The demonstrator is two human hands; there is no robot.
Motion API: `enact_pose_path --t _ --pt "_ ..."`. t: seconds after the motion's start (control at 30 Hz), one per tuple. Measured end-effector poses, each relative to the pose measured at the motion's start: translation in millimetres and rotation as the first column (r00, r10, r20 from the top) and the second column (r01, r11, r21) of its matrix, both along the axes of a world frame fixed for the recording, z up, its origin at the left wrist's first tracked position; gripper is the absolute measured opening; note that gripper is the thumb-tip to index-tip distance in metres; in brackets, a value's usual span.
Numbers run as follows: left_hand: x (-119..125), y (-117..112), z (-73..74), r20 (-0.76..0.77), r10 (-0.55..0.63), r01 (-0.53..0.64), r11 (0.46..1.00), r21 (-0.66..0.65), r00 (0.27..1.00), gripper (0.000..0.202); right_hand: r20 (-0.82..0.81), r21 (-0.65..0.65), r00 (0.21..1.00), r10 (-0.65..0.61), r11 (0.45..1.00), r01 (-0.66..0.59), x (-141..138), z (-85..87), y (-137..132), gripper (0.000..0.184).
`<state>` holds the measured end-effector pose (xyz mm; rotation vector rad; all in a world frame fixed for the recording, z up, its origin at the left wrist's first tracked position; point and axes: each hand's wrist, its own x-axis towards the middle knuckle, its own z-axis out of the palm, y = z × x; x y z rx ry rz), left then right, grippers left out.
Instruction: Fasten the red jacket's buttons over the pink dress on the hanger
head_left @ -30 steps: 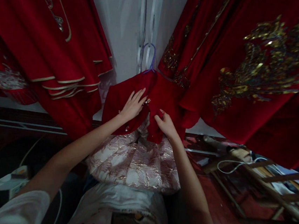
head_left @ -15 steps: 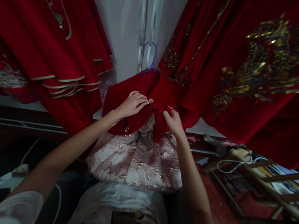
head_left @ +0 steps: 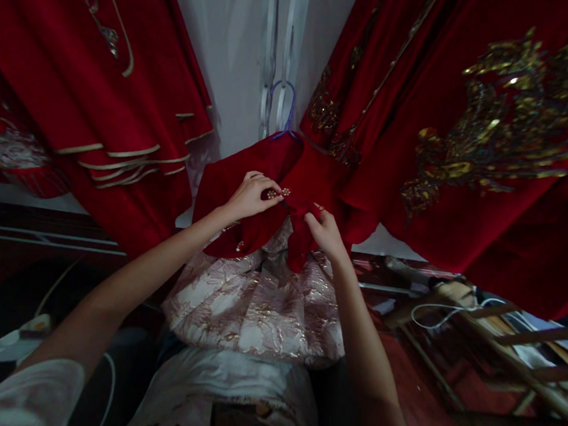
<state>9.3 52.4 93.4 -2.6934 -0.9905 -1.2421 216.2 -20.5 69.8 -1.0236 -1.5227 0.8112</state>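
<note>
A small red garment (head_left: 318,173) hangs in front of me from a purple hanger (head_left: 290,110), its front parted. My left hand (head_left: 251,198) is closed, thumb and fingertips pinching at a pearly, flower-shaped button (head_left: 286,192) on the garment's front edge. A second flower-like ornament shows in the gap between thumb and index finger. My right hand (head_left: 326,232) is closed on the red cloth just right of the opening, its fingertips partly hidden in the folds. Below the garment lies a pale pink brocade skirt (head_left: 259,311) with shiny gold patterning.
Red garments with pale piping (head_left: 138,105) hang at left. More red clothes with gold sequin embroidery (head_left: 471,150) hang at right. White metal rails (head_left: 270,44) run down the wall behind. A wooden rack (head_left: 516,356) with papers and a white cable stands at lower right.
My left fingers have curled, and the second ornament now shows between thumb and index finger. My right hand has shifted slightly left with the cloth.
</note>
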Motion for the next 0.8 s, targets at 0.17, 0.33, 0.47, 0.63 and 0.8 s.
enact_pose_path --t 0.17,0.33,0.47,0.63,0.8 --pt "-1.4 0.7 0.7 0.012 -0.022 0.023 1.0 -0.008 1.0 0.016 0.008 -0.013 1.0 0.003 1.0 -0.003 -1.9 -0.3 -1.3 0.02" --pt "0.2 -4.4 0.6 -0.082 0.025 -0.019 0.998 0.066 0.996 0.018 0.01 -0.013 1.0 0.012 1.0 -0.012 -2.6 -2.8 -0.5 0.017" --pt "1.0 -8.9 0.0 -0.099 0.068 -0.057 0.993 0.106 0.993 0.017 0.011 -0.012 1.0 0.028 1.0 -0.028 -2.5 -4.2 0.6 0.017" --pt "0.9 -12.9 0.2 -0.091 0.06 -0.051 0.994 0.1 0.994 0.015 0.015 -0.048 0.999 0.047 0.998 -0.047 -3.6 -2.5 -1.4 0.019" --pt "3.1 -12.9 -2.7 -0.08 0.03 -0.022 0.995 0.1 0.996 0.013 0.01 -0.034 0.998 0.06 0.998 -0.06 -4.2 -3.9 -1.0 0.018"
